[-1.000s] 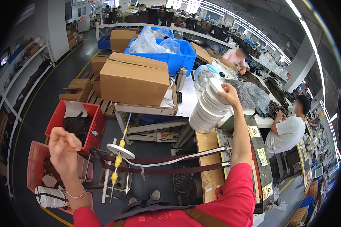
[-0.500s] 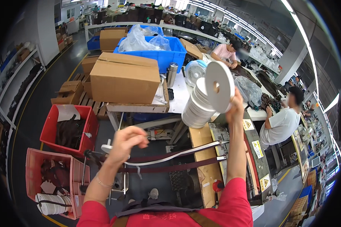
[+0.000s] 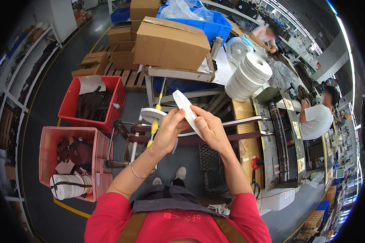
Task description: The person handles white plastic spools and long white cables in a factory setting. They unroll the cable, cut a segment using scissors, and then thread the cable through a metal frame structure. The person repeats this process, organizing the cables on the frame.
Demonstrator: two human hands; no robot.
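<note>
A flat white roll of tape is held edge-on in front of me. My right hand grips its lower right side. My left hand holds its lower left edge with the fingertips. Behind the hands stands a tilted stack of the same white rolls on the table corner. Below the hands a white disc on a metal spindle stand sits empty.
Red crate and pink crate with dark pieces and a bundle of white rolls on the left. Cardboard box and blue bin on the table. A roller machine at right, with people seated beyond.
My right hand took one white roll off the stack and brought it down in front of me. My left hand rose from the left side and met it.
</note>
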